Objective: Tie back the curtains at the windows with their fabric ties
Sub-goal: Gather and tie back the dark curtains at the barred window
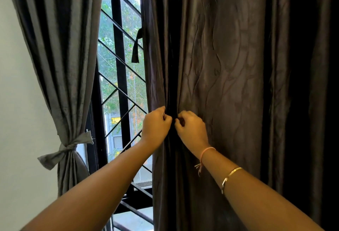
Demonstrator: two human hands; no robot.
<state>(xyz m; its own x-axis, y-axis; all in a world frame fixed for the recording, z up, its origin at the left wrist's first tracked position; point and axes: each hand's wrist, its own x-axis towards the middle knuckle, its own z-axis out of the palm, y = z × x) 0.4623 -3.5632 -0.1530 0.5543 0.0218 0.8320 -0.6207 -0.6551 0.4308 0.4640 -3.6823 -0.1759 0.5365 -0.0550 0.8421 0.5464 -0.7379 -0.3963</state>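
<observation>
Arms stretched forward — left hand (156, 126) and right hand (190, 128) curled, pinching, close together.

Black window grille (120, 76), diagonally barred, set beside white wall (16, 102); green foliage (108, 62) and yellow-marked building (115, 120) seen beyond.

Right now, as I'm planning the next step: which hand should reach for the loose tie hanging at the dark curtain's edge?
Probably the left. The left hand is on the window side, below the tie; the right hand would have to cross it, and its grip can hold the dark curtain.
</observation>
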